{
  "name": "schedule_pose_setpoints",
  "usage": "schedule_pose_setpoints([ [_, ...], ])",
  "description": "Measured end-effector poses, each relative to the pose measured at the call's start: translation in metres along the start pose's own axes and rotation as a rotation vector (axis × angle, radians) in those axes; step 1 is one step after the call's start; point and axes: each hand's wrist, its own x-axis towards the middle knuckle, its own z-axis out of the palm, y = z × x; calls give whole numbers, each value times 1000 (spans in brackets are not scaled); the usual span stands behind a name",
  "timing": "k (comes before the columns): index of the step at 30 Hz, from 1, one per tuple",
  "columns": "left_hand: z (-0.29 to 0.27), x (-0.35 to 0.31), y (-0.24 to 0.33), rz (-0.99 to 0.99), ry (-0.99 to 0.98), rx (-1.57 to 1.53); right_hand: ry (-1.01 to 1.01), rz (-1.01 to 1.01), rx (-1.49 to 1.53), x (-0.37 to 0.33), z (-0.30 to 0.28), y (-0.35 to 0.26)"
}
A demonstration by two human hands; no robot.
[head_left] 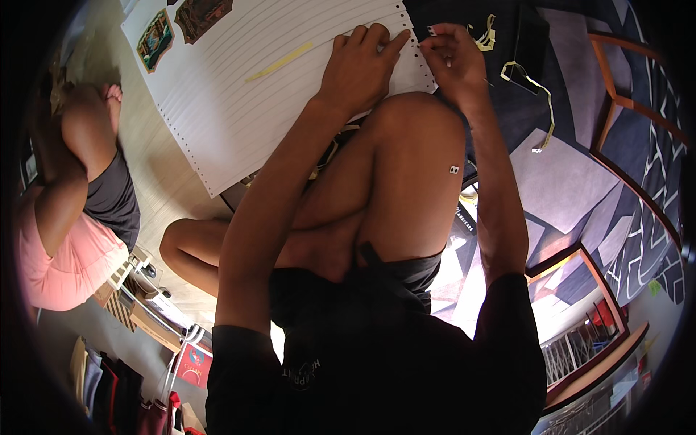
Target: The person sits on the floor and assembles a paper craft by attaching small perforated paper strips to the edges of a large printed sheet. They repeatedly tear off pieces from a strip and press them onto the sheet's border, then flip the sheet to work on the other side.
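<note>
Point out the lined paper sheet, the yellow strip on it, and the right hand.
lined paper sheet [239,109]: head view, bare ruled middle.
yellow strip [279,61]: head view, mid-length of strip.
right hand [453,58]: head view, back of hand.

The left hand [362,61] presses flat on the far right corner of a big lined white sheet [239,94] with punched holes along its edge. Just beside it, the right hand [453,58] pinches something small at that corner. A yellow strip [279,61] lies on the sheet, two picture stickers [181,25] at its far left. Another person [80,203] sits at left.
</note>
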Motion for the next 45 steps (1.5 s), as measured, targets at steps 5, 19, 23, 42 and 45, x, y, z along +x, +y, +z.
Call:
schedule_pose_setpoints([
  [5,0,-4,-2,6,27,-66,-4,54,108,-2,-4,-2],
  [19,1,-6,-3,15,63,-92,-4,-57,-216,2,6,-16],
  [23,1,-7,-2,13,65,-90,-6,-158,-287,1,5,-21],
  [42,-6,-7,1,83,-12,43,21,-194,-643,4,0,-15],
  [45,-5,-8,3,74,-3,31,51,-131,-436,-2,-1,-19],
])
